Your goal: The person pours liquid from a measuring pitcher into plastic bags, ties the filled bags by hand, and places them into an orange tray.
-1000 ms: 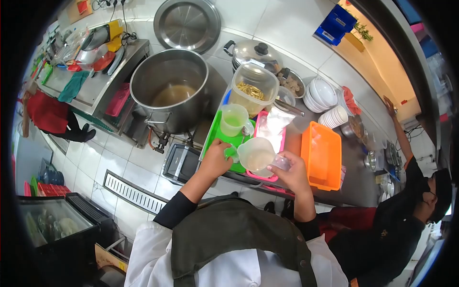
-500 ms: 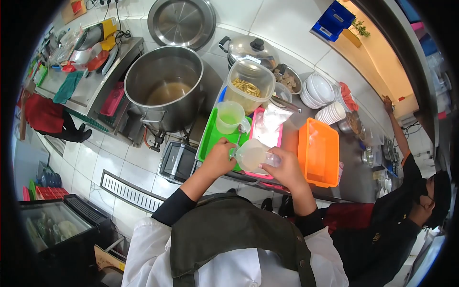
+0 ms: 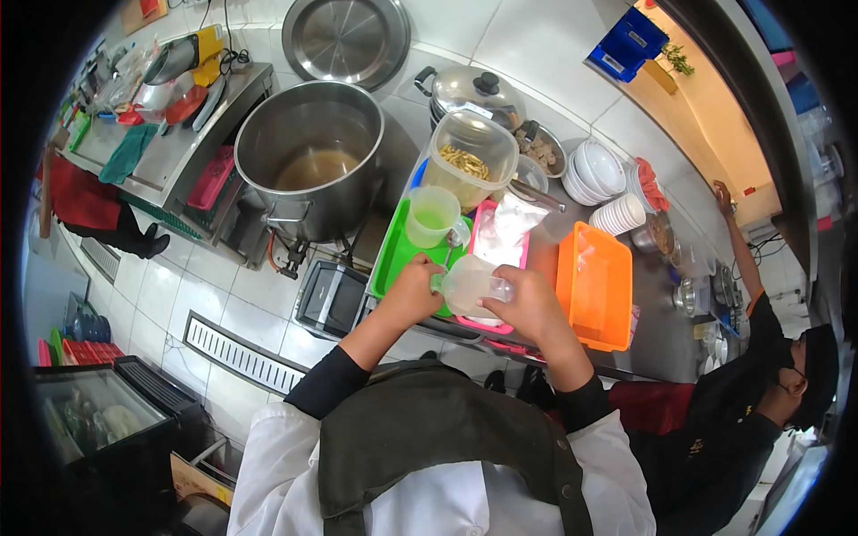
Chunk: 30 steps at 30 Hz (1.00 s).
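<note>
A translucent plastic measuring jug [image 3: 471, 284] is in front of me above the counter's near edge, with my right hand [image 3: 529, 304] closed around its handle side. My left hand [image 3: 416, 290] is closed at the jug's opposite side, with a small light-green piece at its fingertips that I cannot make out. Just beyond stands another translucent jug [image 3: 433, 217] on a green tray [image 3: 393, 263]. A metal spoon [image 3: 456, 237] lies beside that jug. To the right, a white plastic bag [image 3: 509, 223] rests on a pink tray [image 3: 483, 219].
A large steel pot [image 3: 308, 210] with brownish liquid stands left. Behind the jugs are a container of yellowish pieces [image 3: 463, 163] and a lidded pot [image 3: 474, 94]. An orange bin [image 3: 594, 286] and white bowls [image 3: 597, 165] are right. A co-worker [image 3: 715, 411] stands right, arm stretched out.
Both hands and the measuring jug stay nearly in place, the jug shifting only slightly. The view has moved a little. The co-worker at far left has shifted slightly.
</note>
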Each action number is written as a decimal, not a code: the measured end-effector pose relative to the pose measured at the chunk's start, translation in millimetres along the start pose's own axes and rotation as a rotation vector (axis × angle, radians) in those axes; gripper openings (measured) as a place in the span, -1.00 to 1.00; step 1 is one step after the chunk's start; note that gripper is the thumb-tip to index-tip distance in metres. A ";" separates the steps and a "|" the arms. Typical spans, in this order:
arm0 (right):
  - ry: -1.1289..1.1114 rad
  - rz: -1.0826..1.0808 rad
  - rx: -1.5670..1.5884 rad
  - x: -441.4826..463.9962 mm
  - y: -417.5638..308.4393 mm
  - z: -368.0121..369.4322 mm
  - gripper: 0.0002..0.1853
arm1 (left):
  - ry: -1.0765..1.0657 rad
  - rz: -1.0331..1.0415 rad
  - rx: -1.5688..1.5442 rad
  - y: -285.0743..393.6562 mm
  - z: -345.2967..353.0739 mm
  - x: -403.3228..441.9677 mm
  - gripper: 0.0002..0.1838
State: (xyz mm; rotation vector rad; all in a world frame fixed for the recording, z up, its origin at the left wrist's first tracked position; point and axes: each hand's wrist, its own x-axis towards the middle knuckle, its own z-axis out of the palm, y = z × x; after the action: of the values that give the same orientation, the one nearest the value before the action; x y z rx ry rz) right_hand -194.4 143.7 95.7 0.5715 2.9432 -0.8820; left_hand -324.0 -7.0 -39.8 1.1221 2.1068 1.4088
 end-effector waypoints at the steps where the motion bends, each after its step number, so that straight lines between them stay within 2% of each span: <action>1: -0.003 0.003 -0.011 0.6 -1.5 0.3 -0.56 | -0.002 -0.020 -0.006 1.4 -1.3 -0.1 -0.56; 9: 0.040 -0.029 -0.036 5.4 -4.9 9.4 -0.57 | 0.006 0.004 0.033 -7.2 -5.1 -3.2 -0.57; 24: -0.084 -0.047 -0.118 28.9 -21.6 19.1 -0.53 | 0.020 -0.011 0.037 -19.4 -16.4 -1.7 -0.54; 26: -0.078 -0.075 -0.153 30.6 -29.5 18.3 -0.61 | 0.016 -0.037 0.025 -16.6 -19.5 -0.8 -0.54; 29: -0.107 -0.089 -0.191 35.8 -35.9 21.0 -0.65 | 0.072 0.090 0.083 -30.8 -15.7 0.6 -0.53; 30: -0.122 -0.088 -0.200 37.9 -37.4 22.5 -0.66 | 0.058 0.062 0.065 -32.3 -16.1 0.7 -0.53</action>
State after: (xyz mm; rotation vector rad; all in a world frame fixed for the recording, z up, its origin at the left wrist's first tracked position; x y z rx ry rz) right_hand -244.8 115.6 92.1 0.3665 2.9165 -0.5939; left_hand -348.6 -22.1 -61.5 1.1942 2.1896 1.4260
